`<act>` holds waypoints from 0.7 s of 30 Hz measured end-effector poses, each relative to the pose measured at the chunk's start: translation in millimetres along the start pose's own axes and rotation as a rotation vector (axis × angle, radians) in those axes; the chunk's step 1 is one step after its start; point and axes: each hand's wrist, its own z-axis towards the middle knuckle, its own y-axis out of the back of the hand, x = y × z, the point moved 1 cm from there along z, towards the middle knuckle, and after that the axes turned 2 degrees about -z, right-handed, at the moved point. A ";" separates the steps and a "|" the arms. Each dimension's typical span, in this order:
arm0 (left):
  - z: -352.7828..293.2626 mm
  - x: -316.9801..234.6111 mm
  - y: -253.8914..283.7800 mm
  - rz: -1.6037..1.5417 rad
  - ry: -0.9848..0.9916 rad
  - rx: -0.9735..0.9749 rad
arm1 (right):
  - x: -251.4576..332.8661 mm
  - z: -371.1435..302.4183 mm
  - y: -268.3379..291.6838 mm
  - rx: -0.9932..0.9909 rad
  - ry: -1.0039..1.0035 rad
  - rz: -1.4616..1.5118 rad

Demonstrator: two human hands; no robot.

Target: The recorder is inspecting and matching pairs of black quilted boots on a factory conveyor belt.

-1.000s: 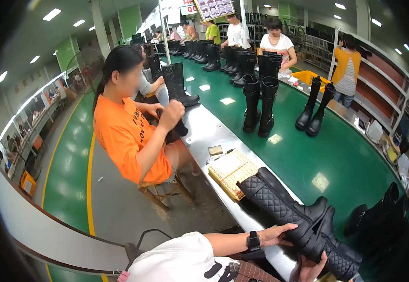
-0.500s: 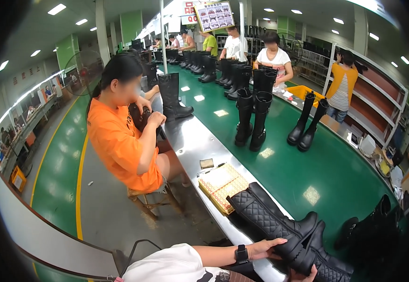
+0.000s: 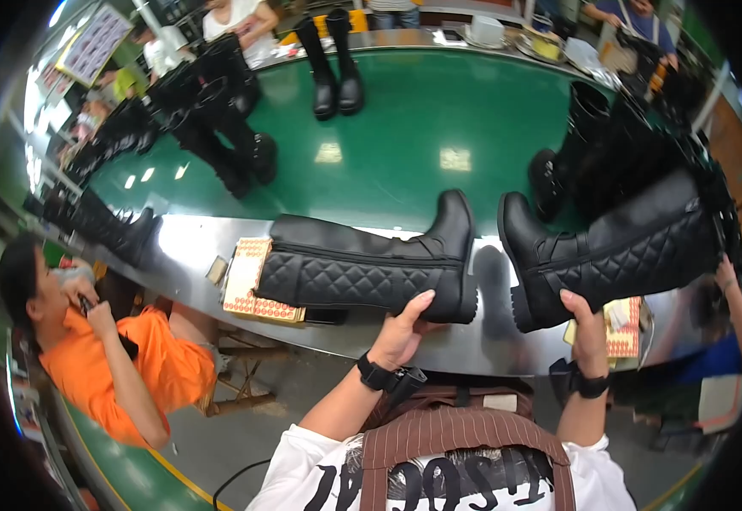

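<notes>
My left hand grips a tall black boot near its heel, thumb on top. This boot lies on its side, its shaft pointing left over a patterned yellow box. A matching boot is in my right hand, held at the heel with its shaft pointing right. Both have quilted shafts, a side zip and ankle straps. Their soles face each other with a narrow gap between them. My fingers under the boots are mostly hidden.
A metal ledge runs along the green conveyor belt. More black boots stand on the belt. A person in orange sits at left. Another patterned box lies beyond my right hand.
My view has swung right. The two boots, which touched and overlapped before, are now apart with their soles facing. My right hand has come into fuller view.
</notes>
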 end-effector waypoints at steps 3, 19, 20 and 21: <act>-6.9 -7.4 -8.2 0.180 -0.065 -0.025 | 19.2 -6.3 4.8 -0.106 0.036 -0.502; -26.7 -14.8 -17.7 0.222 -0.215 0.120 | 61.6 -54.6 -31.7 0.192 0.264 -0.879; -29.9 -14.9 -18.8 0.199 -0.213 0.110 | 60.7 -44.7 -45.1 0.257 0.208 -0.688; -33.0 -14.9 -20.5 0.175 -0.208 0.103 | 58.6 -33.2 -61.2 0.288 0.303 -0.594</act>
